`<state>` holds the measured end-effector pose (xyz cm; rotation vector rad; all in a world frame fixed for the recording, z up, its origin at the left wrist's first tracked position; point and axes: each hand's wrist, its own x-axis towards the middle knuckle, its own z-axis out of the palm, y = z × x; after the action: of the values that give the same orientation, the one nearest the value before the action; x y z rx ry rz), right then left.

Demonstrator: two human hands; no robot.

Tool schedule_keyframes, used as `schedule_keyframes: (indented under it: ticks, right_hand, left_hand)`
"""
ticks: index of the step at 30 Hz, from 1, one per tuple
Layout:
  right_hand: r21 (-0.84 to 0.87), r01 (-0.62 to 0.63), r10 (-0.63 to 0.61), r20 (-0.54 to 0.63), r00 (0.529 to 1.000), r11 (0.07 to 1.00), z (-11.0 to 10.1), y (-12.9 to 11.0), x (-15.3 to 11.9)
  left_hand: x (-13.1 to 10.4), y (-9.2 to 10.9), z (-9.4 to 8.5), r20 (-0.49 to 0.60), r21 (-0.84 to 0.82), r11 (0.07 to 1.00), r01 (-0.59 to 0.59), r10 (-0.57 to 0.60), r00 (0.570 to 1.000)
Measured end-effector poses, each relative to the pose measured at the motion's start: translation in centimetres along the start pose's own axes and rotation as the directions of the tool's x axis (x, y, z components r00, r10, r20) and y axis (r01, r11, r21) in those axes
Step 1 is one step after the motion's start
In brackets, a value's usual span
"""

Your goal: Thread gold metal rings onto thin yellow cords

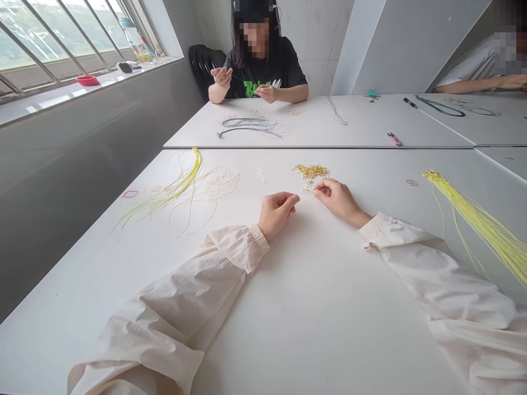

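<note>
White table (313, 307): matt, flat, carrying all the work; a second table (329, 129) butts against its far edge. Across it sits a co-worker (263, 71) in a dark shirt, both hands raised and pinching a fine thread, with grey cords (251, 125) lying in front; another person's arm (481, 82) rests at far right. A pink cutter (394, 139) lies on the far table, well apart from the wearer. Yellow cords, right bundle (486, 225): long, straight, gathered, running off the near right edge. Left bundle (173, 189): looser, strands splayed and curling. Judged soft, limp, very light; best taken near a gathered end, since single strands will drift. Gold clasps (310, 171): a small heap of tiny metal pieces at table centre, just beyond both hands. Judged light, hard, slippery, prone to tangling and scattering; each calls for a fingertip pinch on one piece, lifted clear of the heap. Left hand (276, 213): resting on the table, fingers curled in, thumb against forefinger; whether anything lies between them cannot be told. Right hand (337, 198): at the heap's near edge, thumb and forefinger closed in a pinch among stray clasps; it appears to touch one, but the held piece is too small to confirm.
</note>
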<state>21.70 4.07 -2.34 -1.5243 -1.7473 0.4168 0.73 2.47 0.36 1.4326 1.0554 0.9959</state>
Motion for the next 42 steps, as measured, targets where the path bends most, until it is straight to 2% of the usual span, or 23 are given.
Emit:
schedule_keyframes:
  ticks: [8, 18, 22, 26, 28, 30, 32, 36, 42]
  right_hand:
    - [-0.067, 0.046, -0.043, 0.047, 0.998, 0.997, 0.3, 0.2, 0.3]
    - [-0.055, 0.07, -0.066, 0.083, 0.994, 0.996, 0.3, 0.0, 0.3]
    - [0.007, 0.068, -0.068, 0.069, 0.995, 0.998, 0.2, -0.1, 0.1]
    - [0.164, 0.038, -0.047, 0.051, 0.998, 0.986, 0.2, -1.0, -0.6]
    - [0.35, 0.0, -0.02, 0.052, 0.998, 0.937, 0.3, -1.9, -1.1]
    - [0.547, -0.057, 0.015, 0.08, 0.997, 0.835, 0.4, -3.1, -1.8]
    - [0.656, -0.12, 0.033, 0.143, 0.989, 0.745, 0.5, -4.1, -2.4]
    - [0.726, -0.211, 0.023, 0.259, 0.966, 0.654, 0.4, -5.2, -3.1]
    - [0.801, -0.275, 0.13, 0.244, 0.961, 0.531, 0.0, -4.9, -2.8]
  left_hand:
    - [0.1, 0.0, 0.1, 0.001, -0.007, 1.0, 0.001, -0.001, 1.0]
    - [0.1, -0.2, 0.0, 0.005, 0.005, 1.0, -0.009, 0.009, 1.0]
    - [0.2, -0.2, 0.0, 0.007, 0.003, 1.0, -0.016, 0.016, 1.0]
    - [0.2, -0.2, 0.1, 0.005, -0.015, 1.0, -0.007, 0.007, 1.0]
    - [0.3, -0.2, 0.1, 0.007, -0.039, 0.999, -0.001, 0.001, 1.0]
    - [0.3, -0.2, 0.2, -0.003, -0.077, 0.997, 0.001, -0.002, 1.0]
    - [0.4, -0.2, 0.1, -0.029, -0.124, 0.992, -0.004, 0.001, 1.0]
    - [0.4, -0.1, 0.1, -0.064, -0.189, 0.982, -0.014, 0.002, 0.998]
    - [0.4, -0.1, 0.1, -0.073, -0.209, 0.978, 0.004, -0.02, 0.997]
